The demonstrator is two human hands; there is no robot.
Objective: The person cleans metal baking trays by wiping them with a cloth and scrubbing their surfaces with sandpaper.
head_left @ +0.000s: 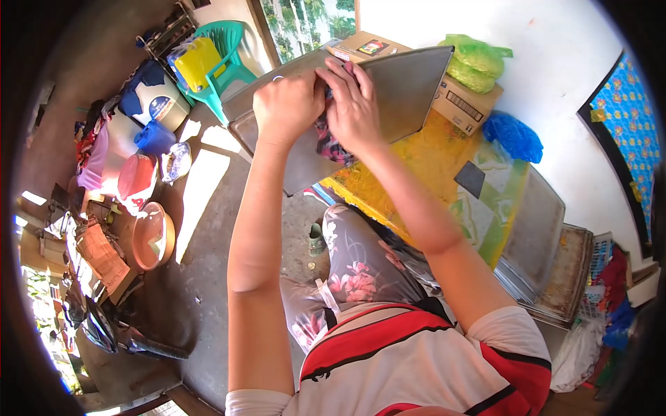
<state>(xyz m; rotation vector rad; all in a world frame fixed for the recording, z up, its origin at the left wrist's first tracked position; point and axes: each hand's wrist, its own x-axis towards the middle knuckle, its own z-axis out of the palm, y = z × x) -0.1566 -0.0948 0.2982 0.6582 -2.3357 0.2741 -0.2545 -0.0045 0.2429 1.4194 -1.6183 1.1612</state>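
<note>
A large grey metal tray [409, 87] is tilted up in front of me, above the yellow-covered table. Both hands are at its upper middle. My left hand [288, 107] is closed near the tray's face, but what its curled fingers hold is hidden. Beside it, my right hand [352, 111] has bent fingers around a dark patterned cloth [331, 144], which hangs down against the tray.
The yellow table [420, 163] bears a dark square piece and, at its right end, stacked trays [531, 236]. Behind are a cardboard box [463, 104] and a blue bag [513, 135]. A green chair [225, 41], a basin [152, 236] and containers stand left.
</note>
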